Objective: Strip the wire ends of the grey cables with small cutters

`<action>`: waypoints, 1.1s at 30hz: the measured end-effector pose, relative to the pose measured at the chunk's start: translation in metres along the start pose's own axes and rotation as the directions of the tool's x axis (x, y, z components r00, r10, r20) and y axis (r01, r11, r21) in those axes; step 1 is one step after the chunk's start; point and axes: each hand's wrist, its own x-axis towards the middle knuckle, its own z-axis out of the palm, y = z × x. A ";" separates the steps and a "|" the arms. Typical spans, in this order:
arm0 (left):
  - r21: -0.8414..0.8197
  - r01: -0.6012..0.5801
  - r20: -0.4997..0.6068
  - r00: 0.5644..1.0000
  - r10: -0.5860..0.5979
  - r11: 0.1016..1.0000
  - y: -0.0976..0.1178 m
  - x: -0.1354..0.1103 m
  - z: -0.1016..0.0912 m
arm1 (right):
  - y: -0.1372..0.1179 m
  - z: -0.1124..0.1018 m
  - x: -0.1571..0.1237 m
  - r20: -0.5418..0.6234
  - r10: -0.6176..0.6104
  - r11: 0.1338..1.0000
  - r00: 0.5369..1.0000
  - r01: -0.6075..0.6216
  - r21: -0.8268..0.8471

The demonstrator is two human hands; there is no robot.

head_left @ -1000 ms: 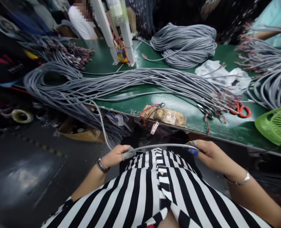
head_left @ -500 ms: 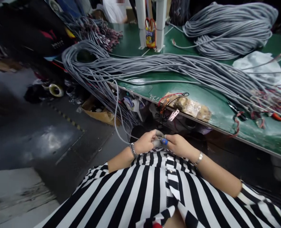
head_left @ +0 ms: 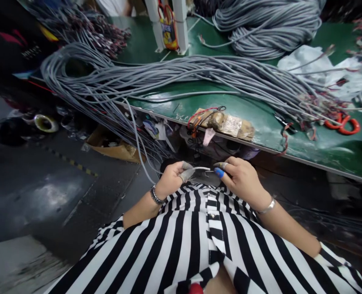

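Just in front of my striped shirt, my left hand [head_left: 173, 177] pinches a grey cable [head_left: 201, 168] close to its end. The cable's tip sticks out to the right from between grey-covered fingertips. My right hand [head_left: 240, 176] is closed at the fingertips, with grey covers and blue tape on them. A thin strand [head_left: 211, 171] runs from the cable end to these fingers. Behind my left hand the cable loops up toward the bundle of grey cables [head_left: 168, 75] lying along the green table.
Orange-handled scissors [head_left: 349, 124] and small cutters [head_left: 282, 119] lie on the green table [head_left: 267, 141] at right. A taped wooden block [head_left: 230, 124] sits at its edge. A large cable coil [head_left: 267, 28] rests behind. Below is a cardboard box [head_left: 113, 149].
My hands were together at the cable end and have moved apart, the right one going right. The cable tip and a thin strand now show between them. The view has shifted.
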 end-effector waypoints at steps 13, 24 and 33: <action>0.041 -0.070 -0.015 0.997 0.071 0.997 0.014 0.000 0.009 | -0.010 -0.003 -0.004 -0.121 0.055 0.995 0.991 -0.063 -0.071; -0.043 -0.117 0.007 0.993 0.117 0.992 0.018 0.005 0.014 | -0.008 -0.012 -0.003 -0.122 -0.008 0.993 0.993 -0.007 -0.119; -0.002 -0.151 -0.012 0.989 0.151 0.989 0.019 0.002 0.011 | -0.007 -0.013 0.001 -0.119 -0.002 0.988 0.993 -0.016 -0.152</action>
